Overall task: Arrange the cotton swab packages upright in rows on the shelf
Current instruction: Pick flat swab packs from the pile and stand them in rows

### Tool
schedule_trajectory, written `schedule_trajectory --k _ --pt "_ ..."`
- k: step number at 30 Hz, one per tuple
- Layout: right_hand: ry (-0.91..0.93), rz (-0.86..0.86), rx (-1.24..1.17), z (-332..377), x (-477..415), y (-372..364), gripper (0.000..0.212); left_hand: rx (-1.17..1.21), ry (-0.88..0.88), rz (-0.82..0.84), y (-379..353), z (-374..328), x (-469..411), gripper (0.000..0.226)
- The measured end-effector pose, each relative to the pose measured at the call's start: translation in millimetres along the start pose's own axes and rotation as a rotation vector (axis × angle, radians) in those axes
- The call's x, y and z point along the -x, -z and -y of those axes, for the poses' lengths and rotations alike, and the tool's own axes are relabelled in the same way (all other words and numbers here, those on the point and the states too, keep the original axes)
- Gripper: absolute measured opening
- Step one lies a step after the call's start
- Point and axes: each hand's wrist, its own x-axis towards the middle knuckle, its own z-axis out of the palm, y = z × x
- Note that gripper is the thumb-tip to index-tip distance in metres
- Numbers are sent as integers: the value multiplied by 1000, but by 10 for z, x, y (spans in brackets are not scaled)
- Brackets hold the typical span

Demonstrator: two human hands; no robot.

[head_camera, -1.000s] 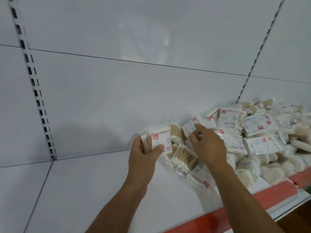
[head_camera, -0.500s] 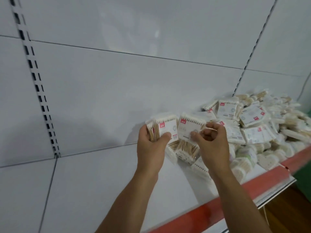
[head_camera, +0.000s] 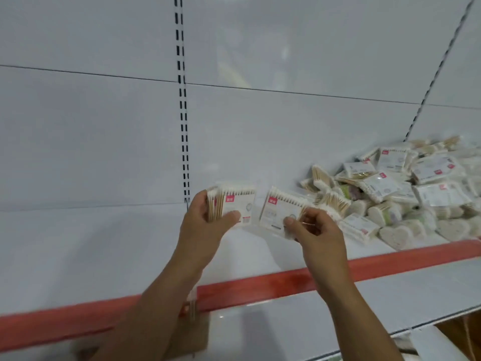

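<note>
Your left hand (head_camera: 205,230) grips a package stack (head_camera: 234,204), right hand (head_camera: 318,237) pinches another package (head_camera: 279,211); next, stand them upright on the shelf (head_camera: 104,243).

Head view. The left hand (head_camera: 205,225) grips a small stack of cotton swab packages (head_camera: 230,207) held upright above the white shelf (head_camera: 91,246). The right hand (head_camera: 316,234) pinches a single package (head_camera: 279,211) just beside the stack. A loose pile of packages (head_camera: 406,188) lies at right, behind the shelf's red front strip (head_camera: 286,281).
</note>
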Motion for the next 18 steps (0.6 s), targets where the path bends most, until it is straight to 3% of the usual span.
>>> schedule_trajectory --k 9,18 --pt "-93 300 -148 206 1481 -1033 12 -120 69 -265 1757 -77 1312 42" --pt "-109 491 -151 665 2331 -2194 8 -84 74 -414 3186 -293 1821 40"
